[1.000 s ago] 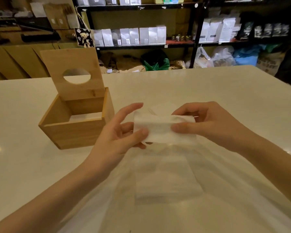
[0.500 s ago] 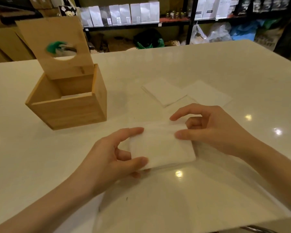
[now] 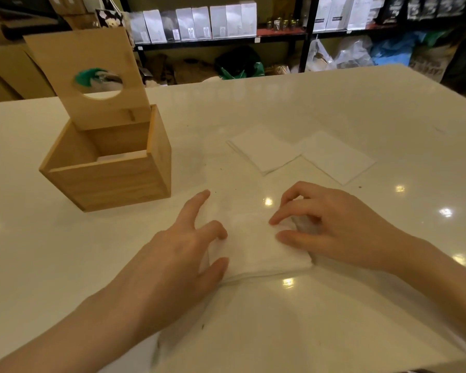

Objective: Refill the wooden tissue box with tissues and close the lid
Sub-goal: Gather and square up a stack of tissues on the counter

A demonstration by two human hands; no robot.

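Observation:
The wooden tissue box [image 3: 111, 181] stands at the left of the white table, its lid [image 3: 89, 76] with a round hole raised upright. A white tissue lies at the bottom inside. A folded stack of white tissues [image 3: 256, 246] rests flat on the table near me. My left hand [image 3: 183, 254] touches its left edge with fingers spread. My right hand [image 3: 331, 227] presses fingertips on its right side. Two more folded tissues [image 3: 264, 149] [image 3: 336, 156] lie farther back, right of the box.
The white table [image 3: 334, 98] reflects ceiling lights. Behind its far edge stand black shelves with white packages [image 3: 199, 22], plastic bags on the floor [image 3: 353, 52] and wooden cabinets at the left.
The tissue stack went from held up in both hands down onto the table. My fingers have loosened and now rest on it. The view tilted down, showing two more tissues.

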